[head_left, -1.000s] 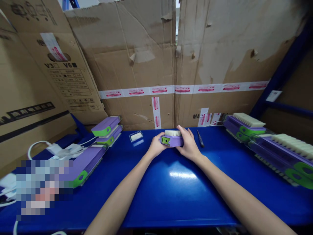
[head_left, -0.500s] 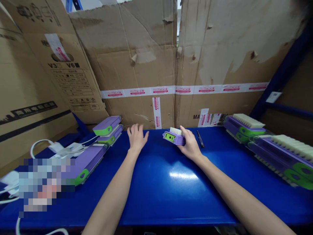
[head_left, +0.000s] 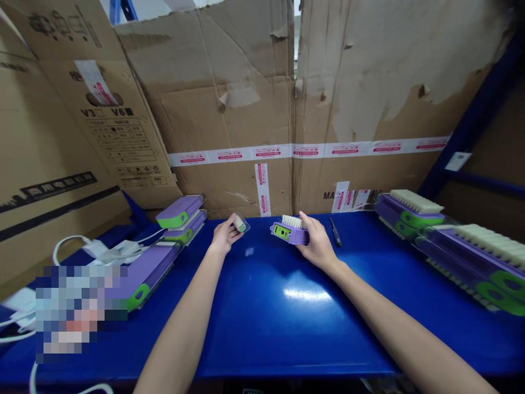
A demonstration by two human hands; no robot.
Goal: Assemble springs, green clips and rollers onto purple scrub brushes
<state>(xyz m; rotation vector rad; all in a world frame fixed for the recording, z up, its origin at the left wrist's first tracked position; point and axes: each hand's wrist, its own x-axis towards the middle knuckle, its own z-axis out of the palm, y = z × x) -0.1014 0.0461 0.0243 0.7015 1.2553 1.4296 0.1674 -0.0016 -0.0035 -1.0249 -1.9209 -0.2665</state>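
My right hand (head_left: 322, 243) is wrapped round a purple brush (head_left: 301, 234), which it holds over the blue table with the cream bristles facing up. The brush's near end shows a bright green part with dark openings. Left of it, my left hand (head_left: 224, 235) is closed on a small clear plastic piece (head_left: 241, 224) with something cream and green in it; its exact kind I cannot make out. A gap of table separates the two hands. Just beyond my right hand lies a thin dark screwdriver (head_left: 336, 232).
Purple and green brushes are stacked at the left (head_left: 180, 212) and right (head_left: 410, 213). White cables and plugs (head_left: 110, 251) lie at the left beside a pixelated patch. Cardboard panels (head_left: 229, 109) stand behind the blue table (head_left: 262, 328).
My left hand was spread over the table; now it is raised slightly and closed on the small clear piece. The brush in my right hand has shifted slightly left.
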